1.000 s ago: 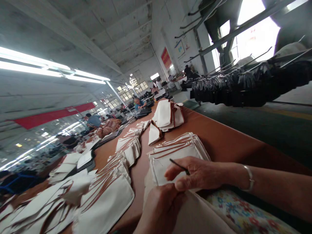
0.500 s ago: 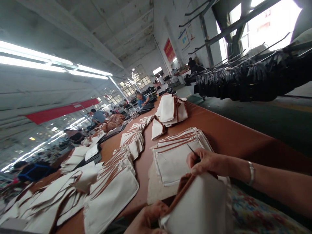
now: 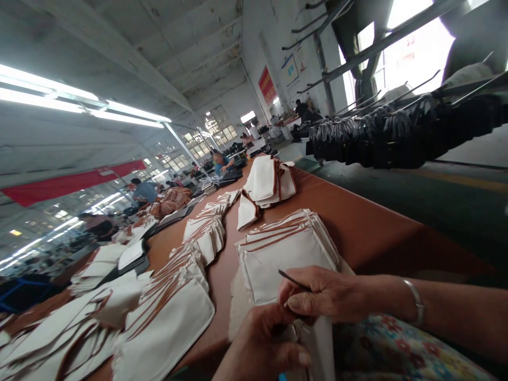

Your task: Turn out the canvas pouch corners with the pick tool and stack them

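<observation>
My right hand (image 3: 323, 296) is closed around a thin dark pointed tool (image 3: 292, 279), its tip pointing up and left; the rest of it is hidden in the fingers. Against its fingertips presses my left hand (image 3: 264, 336), with fingers curled on a white fabric piece (image 3: 319, 344). Most of that piece lies behind both hands, above my lap. Just beyond them sits a stack of flat white fabric pieces with brown edging (image 3: 283, 259).
A row of overlapping white fabric pieces (image 3: 170, 333) runs along the brown table (image 3: 345, 211). Farther back stands a folded white pile (image 3: 262, 180). Black items hang from a rack (image 3: 357, 143) at the right. Co-workers sit in the distance.
The white piece has dropped lower and turned, so its brown edge no longer shows. My hands have come together; the right one moved down. The view has shifted slightly right.
</observation>
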Motion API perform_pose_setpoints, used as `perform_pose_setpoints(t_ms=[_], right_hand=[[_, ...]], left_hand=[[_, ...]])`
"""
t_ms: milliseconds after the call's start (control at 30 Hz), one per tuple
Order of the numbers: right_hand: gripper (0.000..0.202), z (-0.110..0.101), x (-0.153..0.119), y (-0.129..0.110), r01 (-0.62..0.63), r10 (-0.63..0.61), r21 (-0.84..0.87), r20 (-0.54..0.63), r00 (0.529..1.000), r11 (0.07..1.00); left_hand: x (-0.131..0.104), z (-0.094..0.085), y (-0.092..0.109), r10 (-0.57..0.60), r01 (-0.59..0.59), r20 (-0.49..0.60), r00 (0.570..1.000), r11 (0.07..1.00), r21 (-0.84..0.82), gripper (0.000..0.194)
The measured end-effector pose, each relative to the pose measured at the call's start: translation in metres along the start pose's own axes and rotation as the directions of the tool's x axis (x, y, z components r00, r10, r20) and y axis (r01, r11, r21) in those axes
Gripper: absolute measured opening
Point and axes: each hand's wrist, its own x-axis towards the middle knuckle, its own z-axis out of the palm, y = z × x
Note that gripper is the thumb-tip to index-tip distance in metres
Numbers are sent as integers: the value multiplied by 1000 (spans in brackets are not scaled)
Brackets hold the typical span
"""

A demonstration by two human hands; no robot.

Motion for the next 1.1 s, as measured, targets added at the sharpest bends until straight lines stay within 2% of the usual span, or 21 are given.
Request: perform_pose_setpoints(t_ms=[67,133,233,333,500,667,767,867,1033,1100], right_hand=[[47,3,-3,7,-52,52,-3,20,998,999],[43,1,-5,19,-90,90,-18,19,996,996],[35,0,-7,34,-34,35,-41,15,999,999],[31,2,-9,38,-26,25,-39,-15,1000,999],[19,4,-11,35,-23,23,10,-73,997,1000],[12,4,-13,35,-65,67,32,-80,994,997],[15,6,-16,33,-82,80,-12,-108,991,997],[21,11,-16,31,-104,87,-93,-168,982,990],[3,18,-9,30,-180,123,-191,-278,953,965],[3,21,-7,31,-188,116,-205,-319,941,960]], left_hand=[[2,-1,-4,-10,10,-15,1000,1000,-18,36],[1,-5,-14,-42,36,-85,995,997,-70,35],[-1,-14,-29,-76,65,-218,973,996,-57,34],[1,-19,-36,-117,128,-239,964,991,31,35],[6,-17,-32,-150,171,-233,961,982,73,37],[8,-11,-28,-170,223,-288,942,961,163,21],[10,-6,-27,-193,270,-339,921,942,198,12],[11,-2,-26,-171,271,-361,917,931,245,14],[12,4,-25,-142,327,-444,885,868,374,16],[13,7,-25,-100,334,-477,873,836,436,17]])
